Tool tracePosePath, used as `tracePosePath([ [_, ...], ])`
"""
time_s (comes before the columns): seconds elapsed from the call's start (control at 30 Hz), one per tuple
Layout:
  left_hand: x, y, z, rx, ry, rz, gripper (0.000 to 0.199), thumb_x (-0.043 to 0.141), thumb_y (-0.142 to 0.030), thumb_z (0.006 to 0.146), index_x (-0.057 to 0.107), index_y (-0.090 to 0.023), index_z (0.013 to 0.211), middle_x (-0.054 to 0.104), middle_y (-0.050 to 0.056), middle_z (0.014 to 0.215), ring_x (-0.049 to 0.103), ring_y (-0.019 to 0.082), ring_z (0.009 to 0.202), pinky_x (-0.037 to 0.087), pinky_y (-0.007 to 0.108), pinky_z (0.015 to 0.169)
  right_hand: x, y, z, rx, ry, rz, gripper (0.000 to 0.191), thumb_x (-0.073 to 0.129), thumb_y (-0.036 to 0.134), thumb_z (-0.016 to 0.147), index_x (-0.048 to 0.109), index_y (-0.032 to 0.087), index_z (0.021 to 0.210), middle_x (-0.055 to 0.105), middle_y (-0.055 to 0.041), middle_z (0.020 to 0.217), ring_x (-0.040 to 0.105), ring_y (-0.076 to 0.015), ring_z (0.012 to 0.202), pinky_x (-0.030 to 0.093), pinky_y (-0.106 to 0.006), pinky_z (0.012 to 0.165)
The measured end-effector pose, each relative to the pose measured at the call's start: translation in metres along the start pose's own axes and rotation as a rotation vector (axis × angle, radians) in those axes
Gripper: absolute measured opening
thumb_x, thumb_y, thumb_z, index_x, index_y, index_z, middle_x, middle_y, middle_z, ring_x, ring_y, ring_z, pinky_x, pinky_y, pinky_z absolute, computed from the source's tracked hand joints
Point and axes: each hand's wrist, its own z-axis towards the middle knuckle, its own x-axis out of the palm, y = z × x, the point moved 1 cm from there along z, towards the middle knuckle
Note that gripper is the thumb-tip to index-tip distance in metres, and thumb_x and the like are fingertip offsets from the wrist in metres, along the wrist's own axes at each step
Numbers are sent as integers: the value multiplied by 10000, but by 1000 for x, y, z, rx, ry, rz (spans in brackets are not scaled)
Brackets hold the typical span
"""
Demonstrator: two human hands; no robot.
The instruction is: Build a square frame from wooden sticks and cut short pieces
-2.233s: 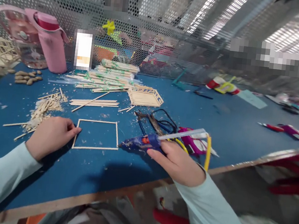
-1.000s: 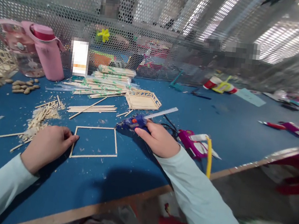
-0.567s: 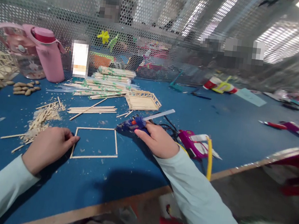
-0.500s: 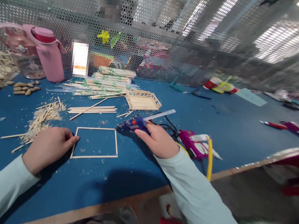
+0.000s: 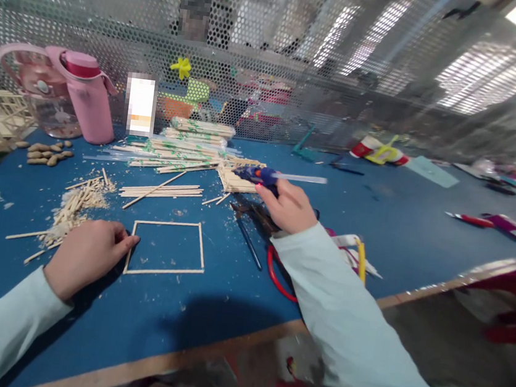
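Observation:
A rectangular frame of thin wooden sticks (image 5: 163, 271) lies flat on the blue table. At its left side, my left hand (image 5: 92, 255) rests on the table, thumb and forefinger pinched on the stick there. My right hand (image 5: 291, 206) is wrapped round a blue hot glue gun (image 5: 260, 176), raised above the table to the right of the frame. A clear glue stick (image 5: 304, 178) juts from the gun's back. Behind its nozzle, partly covered, is a small stick-built tray (image 5: 235, 185). Pliers (image 5: 248, 239) lie below the gun.
Loose sticks (image 5: 160, 190) and packed stick bundles (image 5: 183, 154) lie beyond the frame. Stick scraps (image 5: 77, 204) are heaped at left, near peanuts (image 5: 45, 154) and a pink bottle (image 5: 89, 100). Red-handled scissors (image 5: 276, 276) sit under my right forearm. A perforated metal screen (image 5: 272, 65) stands behind.
My right hand has lifted the glue gun up and to the right, off the frame's far right corner, uncovering the pliers. My left hand stays at the frame's left side.

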Motion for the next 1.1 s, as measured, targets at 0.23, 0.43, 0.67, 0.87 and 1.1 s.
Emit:
tracePosePath([
  [0.23, 1, 1, 1, -4, -13, 8, 407, 342, -470, 815, 607, -214, 640, 671, 71, 651, 606, 232, 626, 327, 285, 541, 39, -7, 33, -115, 264, -249, 481, 401, 195, 818, 401, 134, 1295, 582, -154, 1186, 535, -285, 1046, 373, -426, 803],
  [0.43, 1, 1, -1, 8, -26, 8, 419, 332, -474, 820, 598, -210, 634, 663, 76, 632, 594, 232, 607, 325, 289, 542, 17, 10, 7, -130, -106, -99, 466, 442, 96, 710, 532, 99, 1167, 578, -160, 1169, 522, -282, 1048, 399, -415, 848],
  [0.67, -1, 3, -7, 19, -69, -38, 465, 301, -493, 838, 585, -208, 605, 627, 54, 567, 563, 212, 545, 323, 287, 527, 21, 61, -50, -661, 62, 482, 221, 430, 91, 776, 623, 165, 856, 647, -72, 841, 593, -143, 782, 472, -246, 719],
  [0.87, -16, -11, -13, 191, -308, -71, 400, 379, -486, 825, 653, -195, 807, 672, 54, 772, 596, 218, 739, 401, 301, 667, 32, 68, -66, -495, 118, 510, 97, 499, 130, 752, 590, 160, 758, 590, -32, 692, 541, -130, 642, 436, -233, 616],
  [1.1, -25, -56, 28, 500, -129, 189, 294, 443, -345, 835, 701, -206, 854, 704, 78, 886, 617, 242, 873, 391, 339, 787, 36, 73, -73, -294, 191, 493, 181, 466, 118, 809, 629, 150, 881, 635, -51, 773, 585, -143, 722, 458, -252, 700],
])
